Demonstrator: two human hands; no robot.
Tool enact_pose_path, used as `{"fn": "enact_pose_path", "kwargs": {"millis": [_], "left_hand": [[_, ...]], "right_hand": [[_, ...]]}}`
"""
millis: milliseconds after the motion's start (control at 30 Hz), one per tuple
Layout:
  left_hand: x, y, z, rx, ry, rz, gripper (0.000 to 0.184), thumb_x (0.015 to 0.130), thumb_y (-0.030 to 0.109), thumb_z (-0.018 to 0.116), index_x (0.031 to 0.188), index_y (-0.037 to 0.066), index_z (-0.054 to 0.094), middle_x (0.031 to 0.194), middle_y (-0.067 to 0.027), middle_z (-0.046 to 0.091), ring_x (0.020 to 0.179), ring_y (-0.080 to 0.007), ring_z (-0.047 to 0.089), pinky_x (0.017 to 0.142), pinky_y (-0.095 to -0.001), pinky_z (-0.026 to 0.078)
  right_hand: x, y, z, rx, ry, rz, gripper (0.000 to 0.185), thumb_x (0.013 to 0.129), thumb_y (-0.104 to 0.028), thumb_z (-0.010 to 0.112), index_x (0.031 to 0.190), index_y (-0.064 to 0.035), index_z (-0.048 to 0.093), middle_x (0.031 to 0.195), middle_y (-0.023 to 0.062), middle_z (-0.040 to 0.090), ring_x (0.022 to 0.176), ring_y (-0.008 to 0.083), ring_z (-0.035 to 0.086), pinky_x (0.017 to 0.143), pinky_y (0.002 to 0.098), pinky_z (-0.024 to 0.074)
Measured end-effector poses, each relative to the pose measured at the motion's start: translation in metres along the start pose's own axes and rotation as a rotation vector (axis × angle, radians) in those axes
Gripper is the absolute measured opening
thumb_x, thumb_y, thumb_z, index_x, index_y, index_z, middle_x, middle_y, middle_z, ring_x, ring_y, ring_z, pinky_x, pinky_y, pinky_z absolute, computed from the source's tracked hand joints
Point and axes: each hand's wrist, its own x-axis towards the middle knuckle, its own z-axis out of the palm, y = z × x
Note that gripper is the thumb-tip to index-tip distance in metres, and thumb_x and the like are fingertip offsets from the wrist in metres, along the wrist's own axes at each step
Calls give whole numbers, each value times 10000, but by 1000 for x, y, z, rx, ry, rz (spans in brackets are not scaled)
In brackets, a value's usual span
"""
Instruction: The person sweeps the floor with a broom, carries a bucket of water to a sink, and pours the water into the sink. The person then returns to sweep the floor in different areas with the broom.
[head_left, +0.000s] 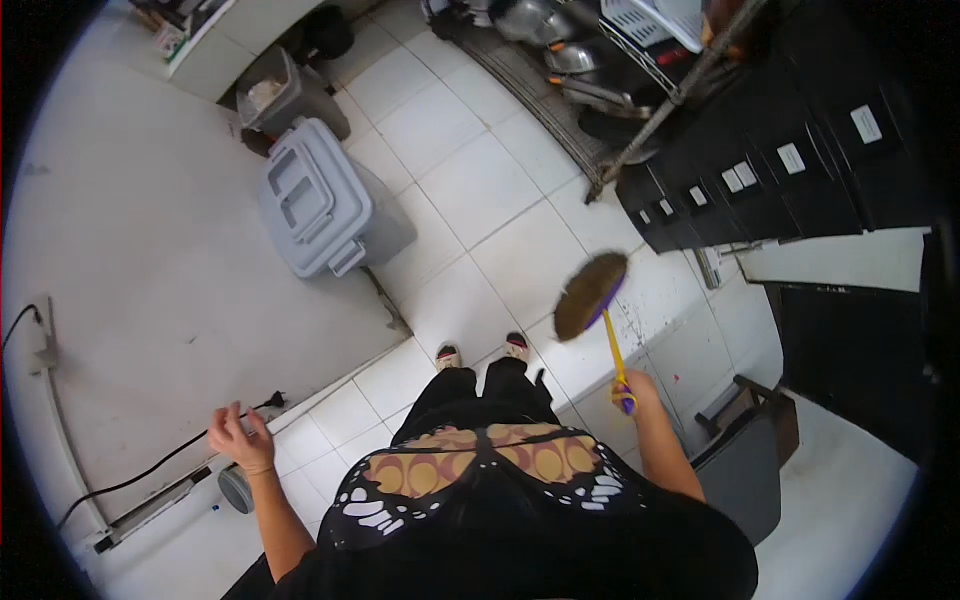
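Note:
My right hand is closed around the yellow and purple handle of a broom. The broom's wide head has brown bristles and a purple edge, and points away from me over the white floor tiles. Whether the bristles touch the tiles I cannot tell. On the other side, my left hand is raised near the wall, its fingers loosely bent and apart. A black power cord runs behind that hand, and its plug shows just past the fingers. I cannot tell whether hand and cord touch.
A grey lidded bin stands along the left wall, with an open grey container beyond it. A metal rack of pots is at upper right, beside black drawers. A dark chair stands by my right arm.

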Motion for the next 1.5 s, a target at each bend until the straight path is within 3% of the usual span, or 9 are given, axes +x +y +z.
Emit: {"fn": "enact_pose_path", "kwargs": {"millis": [100, 233, 400, 533, 733, 800, 1000, 1333, 1500], "left_hand": [[29, 48, 15, -427, -27, 31, 277, 659, -4, 588, 928, 42, 548, 874, -121, 522, 800, -271, 508, 628, -348, 433], [73, 163, 67, -1143, -839, -332, 176, 775, 134, 553, 911, 25, 576, 848, -129, 588, 753, -232, 571, 660, -318, 466], [125, 282, 137, -1395, -1632, 383, 381, 837, 368, 482, 917, 11, 587, 809, -77, 618, 693, -145, 589, 634, -285, 472], [188, 333, 163, -1739, -2025, -376, 370, 839, 380, 485, 965, 41, 564, 868, -120, 605, 728, -190, 593, 636, -328, 473], [312, 293, 287, -1869, -1618, -1462, 157, 827, 180, 490, 934, 77, 440, 779, -107, 511, 597, -227, 527, 453, -387, 446], [328, 264, 381, -1534, -1357, -1350, 178, 814, 208, 503, 889, 53, 461, 655, -80, 462, 524, -209, 499, 405, -354, 412], [397, 209, 540, -983, -931, -958, 216, 758, 119, 515, 876, -61, 492, 729, -217, 570, 614, -309, 605, 495, -376, 491], [273, 276, 701, -811, -1551, -351, 215, 703, 191, 548, 792, 2, 597, 687, -142, 611, 586, -259, 605, 508, -384, 478], [316, 204, 530, -1048, -1709, -311, 291, 677, 165, 597, 930, 20, 603, 630, -111, 606, 529, -224, 586, 506, -345, 461]], "right_hand": [[-73, -22, 2, -43, -126, -16, 59, 796, -91, 416, 824, -40, 427, 576, 58, 450, 388, 114, 408, 325, 258, 333], [-151, -59, 49, -63, -152, -41, 128, 780, -40, 450, 907, -42, 436, 619, 61, 469, 401, 95, 419, 330, 236, 336], [-156, -110, 141, -183, -295, -129, 408, 769, -32, 469, 1173, -34, 410, 631, 58, 478, 406, 84, 423, 347, 227, 362], [-106, -148, 273, -372, -476, -291, 442, 763, -38, 482, 1201, -37, 422, 648, 23, 486, 407, 81, 427, 370, 212, 369], [-15, -197, 451, -751, -375, -1015, 406, 823, -111, 508, 1202, -1, 415, 795, 35, 545, 699, 121, 527, 638, 238, 445], [-26, -220, 479, -1058, -148, -1394, 405, 840, -96, 480, 1219, 16, 390, 818, 40, 567, 742, 117, 534, 697, 234, 439], [28, -227, 419, -858, -50, -789, 370, 839, -98, 476, 1187, 18, 426, 796, 71, 575, 704, 120, 534, 672, 235, 442], [14, -196, 381, -975, 178, -537, 332, 821, -103, 465, 1133, 8, 485, 692, 77, 576, 597, 95, 512, 550, 236, 426], [31, -210, 377, -1189, 184, -601, 342, 785, -104, 483, 1111, -5, 508, 709, 150, 581, 634, 215, 568, 600, 308, 455]]}}
